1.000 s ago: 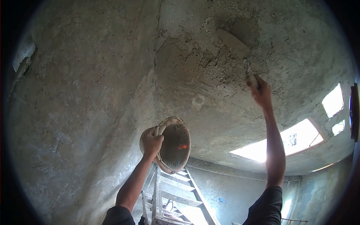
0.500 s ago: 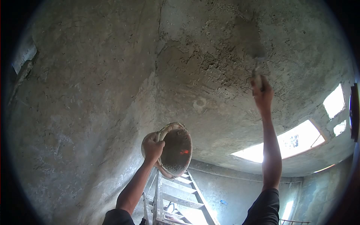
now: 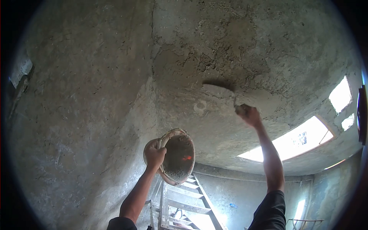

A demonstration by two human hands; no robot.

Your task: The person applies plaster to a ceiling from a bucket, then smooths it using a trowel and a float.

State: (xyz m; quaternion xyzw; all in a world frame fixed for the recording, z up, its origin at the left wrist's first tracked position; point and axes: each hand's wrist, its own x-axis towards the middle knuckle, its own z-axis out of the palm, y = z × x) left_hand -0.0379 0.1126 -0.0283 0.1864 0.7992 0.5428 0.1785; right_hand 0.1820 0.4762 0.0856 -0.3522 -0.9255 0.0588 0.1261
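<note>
My left hand grips the rim of a round, mortar-crusted bowl, tilted so that its inside shows, with a small red-orange spot in it. My right hand is closed round the handle of a trowel. The trowel's blade points left and lies at the rough plaster surface overhead, with a dark shadow along its upper edge. Below the blade, a faint round mark shows in the plaster.
An aluminium ladder stands below the bowl. A grey wall fills the left side. Bright openings are at the right, near a curved far wall. A thin metal frame shows at the lower right.
My right hand has moved down and left, and the trowel has swung from pointing up to pointing left. My left hand and the bowl are nearly where they were.
</note>
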